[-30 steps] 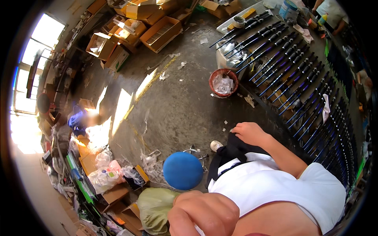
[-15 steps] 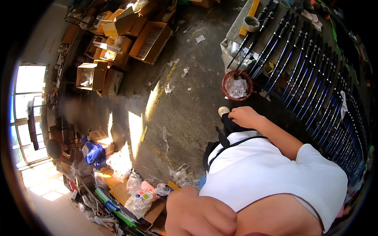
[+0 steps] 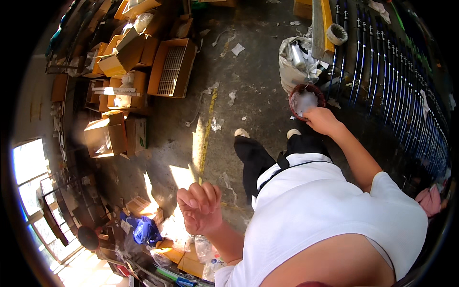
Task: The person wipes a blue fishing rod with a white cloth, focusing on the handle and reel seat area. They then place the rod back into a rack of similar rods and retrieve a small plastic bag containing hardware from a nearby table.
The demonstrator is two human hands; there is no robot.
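My left hand [image 3: 198,206] is raised in front of my white shirt, fingers curled in loosely with nothing in them. My right hand [image 3: 322,119] reaches forward and down, its fingers at the lower rim of a red round basket [image 3: 300,90] of pale plastic scraps on the concrete floor. Whether those fingers grip the rim is hidden. Below me show my black trousers and two pale shoes [image 3: 241,132].
Long dark rods with blue bands [image 3: 382,81] lie in rows on the right. A white plastic bag [image 3: 292,64] and a tape roll [image 3: 337,33] sit behind the basket. Open cardboard boxes [image 3: 169,67] crowd the left. A yellow floor line [image 3: 208,122] and a blue bag [image 3: 145,230] are nearby.
The view has swung across the floor toward the boxes. The basket now lies right at my right hand. My left hand has risen from the lower edge into full view.
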